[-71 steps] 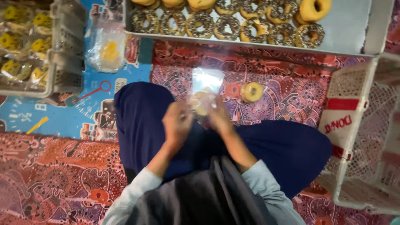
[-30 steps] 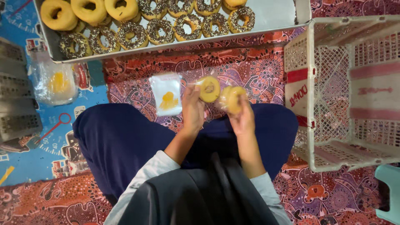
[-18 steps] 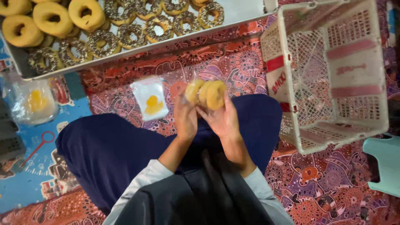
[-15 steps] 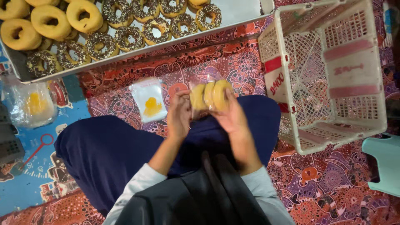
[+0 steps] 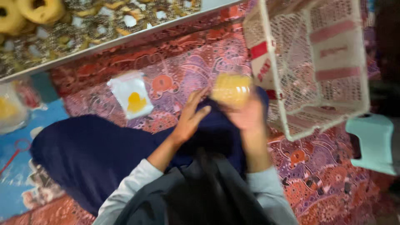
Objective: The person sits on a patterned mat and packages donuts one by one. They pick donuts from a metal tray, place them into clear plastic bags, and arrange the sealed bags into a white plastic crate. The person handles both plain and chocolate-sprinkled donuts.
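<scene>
My right hand (image 5: 249,116) holds a stack of bagged yellow donuts (image 5: 231,88) raised above my lap, close to the white plastic crate (image 5: 308,66) on the right. My left hand (image 5: 191,117) hovers just to the left of the donuts with its fingers spread and nothing in it. A small clear bag with a yellow mark (image 5: 132,96) lies on the patterned mat in front of my knees. The view is blurred.
A long metal tray (image 5: 125,37) of plain and topped donuts runs along the far edge. A pile of clear bags (image 5: 10,108) lies at far left. A pale green stool (image 5: 373,143) stands at right. My dark blue skirt (image 5: 91,154) covers my lap.
My hands brought the two bagged donuts together into one stack. My right hand has carried it right toward the crate, and my left hand has let go. The view swung right.
</scene>
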